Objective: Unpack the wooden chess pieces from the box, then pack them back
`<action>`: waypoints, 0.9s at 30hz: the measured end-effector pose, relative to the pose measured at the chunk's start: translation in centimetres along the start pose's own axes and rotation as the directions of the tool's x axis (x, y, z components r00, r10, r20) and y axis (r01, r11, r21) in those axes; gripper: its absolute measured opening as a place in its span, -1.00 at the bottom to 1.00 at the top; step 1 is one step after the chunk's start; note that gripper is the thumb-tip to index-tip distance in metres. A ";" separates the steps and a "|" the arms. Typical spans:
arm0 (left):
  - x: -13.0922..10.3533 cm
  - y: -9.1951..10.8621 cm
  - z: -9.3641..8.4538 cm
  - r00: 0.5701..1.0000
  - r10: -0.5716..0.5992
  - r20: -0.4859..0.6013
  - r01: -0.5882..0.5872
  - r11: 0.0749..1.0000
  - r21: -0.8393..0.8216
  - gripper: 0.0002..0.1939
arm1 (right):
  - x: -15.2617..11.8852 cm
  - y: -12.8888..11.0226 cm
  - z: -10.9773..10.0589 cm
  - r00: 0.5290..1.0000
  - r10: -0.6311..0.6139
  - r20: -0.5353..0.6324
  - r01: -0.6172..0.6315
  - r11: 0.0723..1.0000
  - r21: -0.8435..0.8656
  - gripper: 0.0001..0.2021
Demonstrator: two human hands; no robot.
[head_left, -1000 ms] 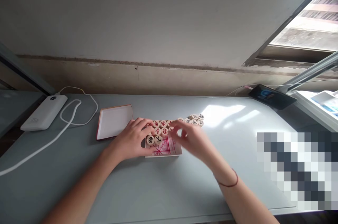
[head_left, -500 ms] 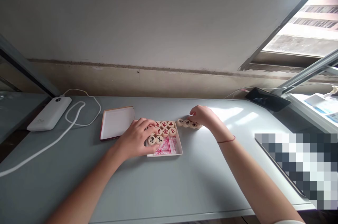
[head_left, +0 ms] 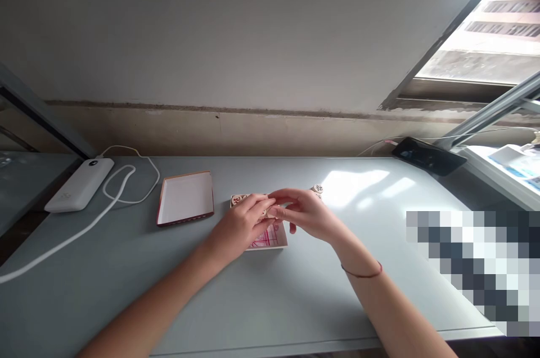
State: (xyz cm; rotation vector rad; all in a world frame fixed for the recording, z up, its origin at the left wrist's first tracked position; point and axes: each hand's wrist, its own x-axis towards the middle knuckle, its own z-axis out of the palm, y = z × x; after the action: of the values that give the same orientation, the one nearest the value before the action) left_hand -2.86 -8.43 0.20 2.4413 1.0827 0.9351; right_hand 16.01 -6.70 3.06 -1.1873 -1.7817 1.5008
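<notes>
A shallow white box (head_left: pixel 283 241) with round chess pieces (head_left: pixel 236 200) and a pink-lined sheet (head_left: pixel 264 238) inside lies at the middle of the desk. Over its top part rests my left hand (head_left: pixel 239 226), with fingers bent across the pieces and hiding most of them. My right hand (head_left: pixel 304 213) meets its fingertips at the box's right side; thumb and fingers pinch a light-coloured piece (head_left: pixel 271 213), mostly covered. Beyond the right hand, a few loose pieces (head_left: pixel 318 188) stand on the desk.
An open box lid (head_left: pixel 188 198) lies left of the box. Farther left are a white power bank (head_left: pixel 80 184) and its looping white cable (head_left: pixel 90 224). A black phone (head_left: pixel 428 156) rests at the back right. A blurred-out object (head_left: pixel 476 268) covers the right edge.
My right hand has moved left from the row of loose pieces to the box, and most of that row is gone from its place. My left hand has shifted right over the box.
</notes>
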 end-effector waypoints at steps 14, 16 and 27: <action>-1.4 -0.9 0.9 0.993 -0.002 0.118 -0.023 0.977 0.212 -0.90 | -0.7 1.7 -0.8 0.983 -0.130 -0.129 0.104 0.976 -0.190 -0.78; -1.4 -1.1 0.8 0.993 0.010 0.121 -0.039 0.970 0.241 -0.91 | -1.0 1.6 -0.4 0.978 -0.181 -0.104 0.143 0.944 -0.298 -0.78; -1.9 -2.4 0.1 0.991 -0.032 0.134 -0.026 0.912 0.409 -0.51 | -1.0 2.2 1.9 0.886 -0.430 0.174 0.402 0.524 -0.751 -0.93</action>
State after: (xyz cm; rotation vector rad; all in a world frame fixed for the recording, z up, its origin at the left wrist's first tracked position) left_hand -5.07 -8.22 -1.90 2.7839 1.3439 0.5670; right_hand 15.56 -8.48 0.67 -0.9757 -2.5673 0.3797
